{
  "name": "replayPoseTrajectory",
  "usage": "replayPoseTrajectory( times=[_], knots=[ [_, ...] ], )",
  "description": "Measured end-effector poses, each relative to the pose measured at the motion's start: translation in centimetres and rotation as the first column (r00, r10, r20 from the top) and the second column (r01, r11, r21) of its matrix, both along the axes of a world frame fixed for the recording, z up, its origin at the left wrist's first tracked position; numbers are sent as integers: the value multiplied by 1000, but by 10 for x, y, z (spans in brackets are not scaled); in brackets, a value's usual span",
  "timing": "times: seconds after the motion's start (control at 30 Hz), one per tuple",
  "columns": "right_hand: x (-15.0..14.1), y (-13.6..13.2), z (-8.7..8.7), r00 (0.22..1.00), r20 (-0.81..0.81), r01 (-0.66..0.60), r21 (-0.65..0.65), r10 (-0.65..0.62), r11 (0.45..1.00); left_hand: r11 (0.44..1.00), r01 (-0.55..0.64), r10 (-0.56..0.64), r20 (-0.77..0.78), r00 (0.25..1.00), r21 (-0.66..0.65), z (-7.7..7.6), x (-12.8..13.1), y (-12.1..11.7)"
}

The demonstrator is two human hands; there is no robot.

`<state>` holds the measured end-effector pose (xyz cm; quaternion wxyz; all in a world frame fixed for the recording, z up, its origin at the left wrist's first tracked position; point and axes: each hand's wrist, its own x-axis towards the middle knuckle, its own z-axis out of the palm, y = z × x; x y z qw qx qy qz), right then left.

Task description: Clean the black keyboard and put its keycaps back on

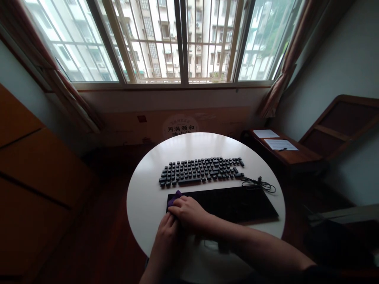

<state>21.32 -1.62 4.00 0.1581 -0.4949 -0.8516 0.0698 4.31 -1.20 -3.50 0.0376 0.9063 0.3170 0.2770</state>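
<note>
A black keyboard base (231, 203), with its keycaps off, lies on the round white table. My right hand (188, 209) is closed on a purple cloth (174, 198) and presses it to the base's left end. Just below, my left hand (168, 228) sits at the base's near left corner, its fingers bent and touching the right hand's fingertips. What the left fingers grip, if anything, is hidden. Loose black keycaps (192, 170) are laid out in keyboard rows beyond the base. The coiled black cable (263, 184) rests by its far right corner.
The round white table (145, 169) stands before a barred window (183, 43). To the right, a wooden chair (314, 156) holds papers (281, 144) and a pen (282, 149). An orange-brown cabinet (35, 169) is at the left. A printed box (124, 126) sits under the window.
</note>
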Motion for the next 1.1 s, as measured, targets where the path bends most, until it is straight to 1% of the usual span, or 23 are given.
replayPoseTrajectory(
  times=[0.07,0.17,0.33,0.43,0.5,0.57,0.63,0.73,0.83,0.9,0.93,1.0,1.1],
  knots=[
    [-3,5,0,1000,25,13,-6,-13,1000,1000,6,-6,6,1000,-13,1,0,1],
    [9,4,0,996,66,53,-21,-51,998,999,-22,23,11,1000,-35,6,0,-1],
    [47,-19,-2,979,109,176,-45,-171,983,997,-51,52,8,999,-54,8,1,-3],
    [81,-39,-1,953,123,286,-58,-278,956,995,-63,63,5,998,-78,7,1,-3],
    [109,-55,0,914,133,395,-74,-384,916,994,-67,68,2,998,-87,7,1,-3],
    [138,-71,0,854,162,510,-81,-494,856,994,-72,72,-2,997,-87,7,1,-3],
    [166,-86,0,795,210,594,-72,-570,801,994,-72,72,-7,997,-81,8,1,-4],
    [197,-106,-2,722,275,670,-49,-635,741,996,-65,64,-15,998,-68,9,0,-4],
    [217,-119,-2,674,288,710,1,-680,704,997,-63,62,-10,998,-54,10,1,-3],
    [224,-123,1,669,242,717,37,-703,696,997,-59,58,-6,998,-47,10,1,-2],
    [225,-124,3,678,207,712,53,-705,700,998,-54,54,-4,999,-44,10,1,-2],
    [223,-121,7,714,137,683,80,-687,726,998,-50,50,0,999,-41,10,1,-2],
    [210,-108,7,780,73,614,102,-622,782,998,-53,53,6,999,-44,10,1,-2]
  ],
)
